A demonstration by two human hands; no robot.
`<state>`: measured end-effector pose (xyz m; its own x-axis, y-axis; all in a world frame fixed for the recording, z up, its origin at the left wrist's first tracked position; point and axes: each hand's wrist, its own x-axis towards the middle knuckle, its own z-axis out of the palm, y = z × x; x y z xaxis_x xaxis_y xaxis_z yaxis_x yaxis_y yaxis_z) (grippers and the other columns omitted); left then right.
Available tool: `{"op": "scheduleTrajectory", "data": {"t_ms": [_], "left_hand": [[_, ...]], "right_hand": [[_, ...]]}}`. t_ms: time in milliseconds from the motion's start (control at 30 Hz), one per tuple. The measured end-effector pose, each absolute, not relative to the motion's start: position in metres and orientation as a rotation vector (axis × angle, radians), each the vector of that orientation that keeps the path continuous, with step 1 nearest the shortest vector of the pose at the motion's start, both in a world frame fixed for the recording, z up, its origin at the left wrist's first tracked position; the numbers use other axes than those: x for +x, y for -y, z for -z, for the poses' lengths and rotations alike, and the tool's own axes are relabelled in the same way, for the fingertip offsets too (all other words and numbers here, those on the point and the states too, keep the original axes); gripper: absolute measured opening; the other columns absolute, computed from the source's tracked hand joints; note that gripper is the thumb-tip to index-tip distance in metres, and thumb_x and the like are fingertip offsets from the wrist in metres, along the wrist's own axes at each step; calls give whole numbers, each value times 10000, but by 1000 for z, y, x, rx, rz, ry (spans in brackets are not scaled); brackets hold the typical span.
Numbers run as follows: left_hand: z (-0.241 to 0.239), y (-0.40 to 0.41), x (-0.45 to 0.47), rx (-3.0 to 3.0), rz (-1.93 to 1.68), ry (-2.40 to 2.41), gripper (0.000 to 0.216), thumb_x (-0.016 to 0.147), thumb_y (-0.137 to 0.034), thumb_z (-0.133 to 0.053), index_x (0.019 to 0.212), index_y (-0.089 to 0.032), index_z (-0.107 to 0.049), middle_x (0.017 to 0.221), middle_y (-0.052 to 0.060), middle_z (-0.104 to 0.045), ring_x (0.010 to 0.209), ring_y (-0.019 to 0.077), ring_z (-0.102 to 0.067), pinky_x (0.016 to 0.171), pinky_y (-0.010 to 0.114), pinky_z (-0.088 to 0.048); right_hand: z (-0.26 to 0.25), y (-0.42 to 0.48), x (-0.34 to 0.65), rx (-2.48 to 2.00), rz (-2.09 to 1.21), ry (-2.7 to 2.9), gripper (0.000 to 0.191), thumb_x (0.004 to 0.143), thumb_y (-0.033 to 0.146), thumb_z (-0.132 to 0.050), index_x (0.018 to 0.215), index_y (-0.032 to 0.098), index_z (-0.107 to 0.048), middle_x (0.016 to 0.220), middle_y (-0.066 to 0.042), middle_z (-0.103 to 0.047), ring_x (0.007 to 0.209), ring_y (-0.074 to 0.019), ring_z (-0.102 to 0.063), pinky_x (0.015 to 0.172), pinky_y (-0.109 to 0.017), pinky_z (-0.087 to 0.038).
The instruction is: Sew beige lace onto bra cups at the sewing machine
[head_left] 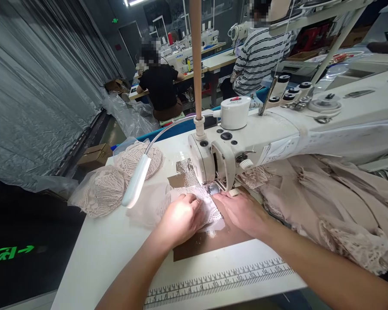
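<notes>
Pale lace fabric [215, 211] with sheer mesh lies under the needle end of a white sewing machine [203, 159]. My left hand [184, 213] is closed on this lace, its fingers curled and pressed down just left of the presser foot [213, 188]. On the other side, my right hand [241, 211] lies low with fingers stretched toward the foot, fingertips at the lace's edge. The machine head partly hides these fingers. Two lace-covered cups [105, 189] with mesh edges rest on the table's left. A bent-neck lamp [137, 181] lights the lace.
A printed ruler [220, 282] runs along the front of the white table [100, 254]. Beige lace garments [307, 189] are heaped at right. Thread spools [281, 86] stand on the machine. Two people [161, 86] sit farther back, near other sewing machines. A cardboard box [93, 156] stands beyond the table.
</notes>
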<state>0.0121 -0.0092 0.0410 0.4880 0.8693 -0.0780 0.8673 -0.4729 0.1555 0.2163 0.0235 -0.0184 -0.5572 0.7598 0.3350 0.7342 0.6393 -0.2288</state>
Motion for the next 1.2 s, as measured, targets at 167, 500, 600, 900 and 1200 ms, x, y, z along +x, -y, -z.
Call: {"op": "scheduleTrajectory", "data": {"t_ms": [167,500,600,900,1200], "left_hand": [[-28,11,21,2632,-114,-1451,291,929,-293,-383,1104,-173,-582,1149,79,-581,956,224,-528,829,368,-477],[-20,14,26,2690,-197,-1437,328,935,-324,-378,1183,-186,-542,1256,91,-545,936,239,-503,780,390,-456],[-19,11,23,2672,-208,-1416,337,928,-340,-395,1195,-190,-535,1266,88,-537,923,234,-501,787,389,-451],[-18,7,18,2688,-200,-1372,379,919,-356,-412,1236,-173,-507,1293,101,-520,977,251,-501,837,409,-439],[-16,6,16,2680,-217,-1378,381,907,-342,-438,1245,-176,-501,1313,92,-518,1003,245,-503,856,405,-430]], "right_hand": [[19,-24,217,-1157,-100,2453,343,822,47,-410,988,205,-666,849,-50,-662,765,-188,-558,693,-292,-377],[13,-14,222,-916,-320,2513,250,875,110,-413,877,176,-654,707,-21,-533,672,-156,-455,643,-281,-337],[12,-13,222,-897,-319,2542,219,857,104,-439,806,169,-642,707,-23,-516,673,-156,-432,637,-284,-322],[9,-11,225,-864,-268,2580,202,862,101,-434,837,166,-624,759,-37,-537,704,-160,-432,649,-287,-315],[13,-12,222,-887,-254,2565,230,847,92,-438,898,176,-646,738,-34,-531,692,-159,-444,639,-283,-314]]}}
